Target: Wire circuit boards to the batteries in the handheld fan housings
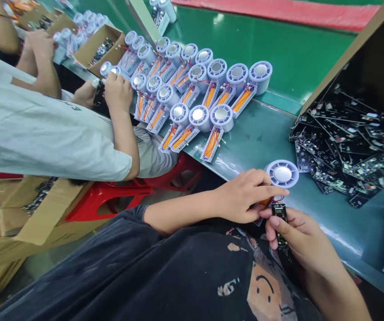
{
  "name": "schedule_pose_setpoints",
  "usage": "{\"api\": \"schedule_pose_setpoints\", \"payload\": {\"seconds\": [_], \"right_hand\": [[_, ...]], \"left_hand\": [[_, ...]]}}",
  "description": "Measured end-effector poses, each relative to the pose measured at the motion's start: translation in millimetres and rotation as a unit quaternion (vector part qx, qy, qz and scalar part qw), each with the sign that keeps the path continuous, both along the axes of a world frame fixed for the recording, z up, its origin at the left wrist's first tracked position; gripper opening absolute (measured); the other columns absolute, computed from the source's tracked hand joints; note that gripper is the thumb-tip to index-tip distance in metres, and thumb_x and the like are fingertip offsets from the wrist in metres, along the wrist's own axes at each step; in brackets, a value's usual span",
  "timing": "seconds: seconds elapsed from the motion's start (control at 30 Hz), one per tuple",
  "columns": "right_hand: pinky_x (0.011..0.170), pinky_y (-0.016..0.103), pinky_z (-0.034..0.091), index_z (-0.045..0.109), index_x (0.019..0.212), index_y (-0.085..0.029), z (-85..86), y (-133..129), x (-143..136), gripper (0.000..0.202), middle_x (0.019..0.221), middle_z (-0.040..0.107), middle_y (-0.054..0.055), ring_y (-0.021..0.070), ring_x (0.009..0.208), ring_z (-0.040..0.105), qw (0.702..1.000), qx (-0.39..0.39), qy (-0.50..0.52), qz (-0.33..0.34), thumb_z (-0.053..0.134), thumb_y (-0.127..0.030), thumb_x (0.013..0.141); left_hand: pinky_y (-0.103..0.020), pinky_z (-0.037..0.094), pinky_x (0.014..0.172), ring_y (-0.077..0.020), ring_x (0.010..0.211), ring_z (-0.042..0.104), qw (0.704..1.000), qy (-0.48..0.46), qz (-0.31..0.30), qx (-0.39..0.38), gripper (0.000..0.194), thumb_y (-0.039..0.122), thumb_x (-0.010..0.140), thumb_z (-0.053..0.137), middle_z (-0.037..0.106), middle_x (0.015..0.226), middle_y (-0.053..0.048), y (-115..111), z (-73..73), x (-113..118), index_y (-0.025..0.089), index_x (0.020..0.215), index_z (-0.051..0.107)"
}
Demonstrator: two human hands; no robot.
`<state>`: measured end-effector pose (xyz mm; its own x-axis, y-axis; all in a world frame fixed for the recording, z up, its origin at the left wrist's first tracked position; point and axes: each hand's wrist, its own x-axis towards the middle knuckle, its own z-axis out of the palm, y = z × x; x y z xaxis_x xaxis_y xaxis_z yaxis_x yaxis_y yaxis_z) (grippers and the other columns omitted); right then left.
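Note:
At the table edge, close to my body, lies a pale lilac handheld fan (282,174) with its round head facing up. My left hand (245,196) closes over its handle, the index finger stretched towards the red wires (278,199) below the head. Most of the handle is hidden by my fingers. A narrow black circuit board (280,223) is pinched between the thumb and fingers of my right hand (299,234). The board's top end is right beside the wires and the fan handle.
Several opened fans (212,116) with orange batteries stand in rows ahead to the left. A heap of black circuit boards (348,147) spills from a carton (342,58) at right. On my left, a co-worker's hand (118,91) works near another carton (94,49). A red stool (111,200) stands below.

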<state>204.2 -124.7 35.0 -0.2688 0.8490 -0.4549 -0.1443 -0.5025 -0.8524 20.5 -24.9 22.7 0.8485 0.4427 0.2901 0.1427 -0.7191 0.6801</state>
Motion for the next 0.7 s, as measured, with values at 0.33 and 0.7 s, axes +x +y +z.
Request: {"api": "schedule_pose_setpoints", "payload": {"seconds": [0.33,0.7], "right_hand": [[0.054,0.025,0.055,0.074,0.081,-0.018,-1.8,-3,0,0.031,0.068,0.071,0.003,0.0116,0.053,0.064,0.995,-0.044,0.079,-0.052,0.084,-0.046,0.073],[0.039,0.021,0.04,0.07,0.096,-0.018,-11.7,-3,-2,0.048,0.061,0.064,-0.001,0.0093,0.043,0.053,0.989,-0.07,0.094,-0.088,0.084,-0.055,0.068]], "left_hand": [[-0.038,0.043,0.088,-0.0218,0.096,0.052,0.993,0.09,0.017,0.068,0.02,0.031,0.095,0.057,0.06,0.102,-0.008,10,10.4,10,0.019,0.101,0.071],[-0.034,0.047,0.091,-0.0201,0.101,0.058,0.986,0.151,-0.038,-0.05,0.036,0.024,0.088,0.067,0.06,0.109,-0.007,20,36.8,-5,0.02,0.123,0.062]]}}
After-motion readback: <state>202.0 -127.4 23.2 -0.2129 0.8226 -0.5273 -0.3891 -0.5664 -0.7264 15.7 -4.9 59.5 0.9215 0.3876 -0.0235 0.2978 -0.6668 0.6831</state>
